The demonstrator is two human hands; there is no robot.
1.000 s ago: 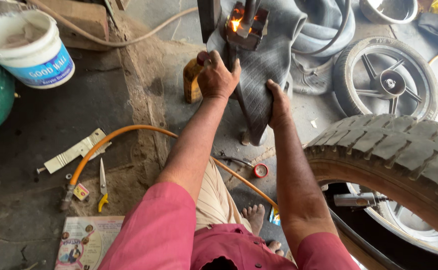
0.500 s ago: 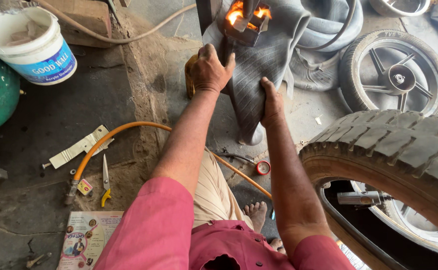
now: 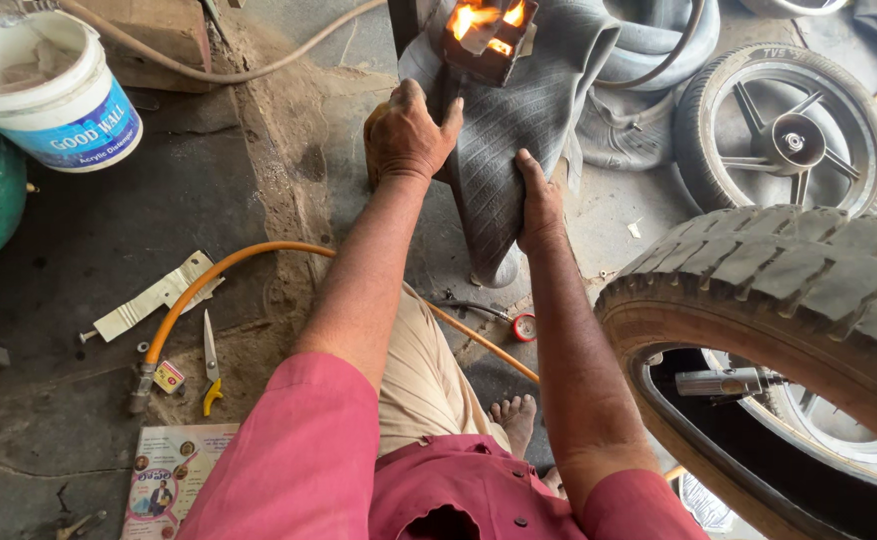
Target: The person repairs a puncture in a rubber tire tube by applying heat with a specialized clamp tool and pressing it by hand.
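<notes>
The open flame is the worry here. A small metal burner (image 3: 485, 35) is alight at the far end of the floor, sitting right on top of the grey inner tube (image 3: 503, 150), and both hands are working just below it. The left hand (image 3: 408, 130) lies with its fingers together and curled over the tube's left edge, very near the fire; if it slides upward, it could get burnt. The right hand (image 3: 538, 200) presses flat against the tube's right side, fingers together and pointing up toward the flame, thumb tucked against the rubber. If the heat sits too long, I'd expect the rubber to scorch or soften past the patch area. The orange hose (image 3: 248, 262) curves across the floor to the left and runs under the person's arm, so a snag could tug things over.

The tube itself hangs folded and limp from under the burner, ribbed with fine lines along its length, dull grey and dusty, its lower end resting on the concrete. A large tractor-type tyre (image 3: 778, 290) stands close on the right, crowding the right elbow.
</notes>
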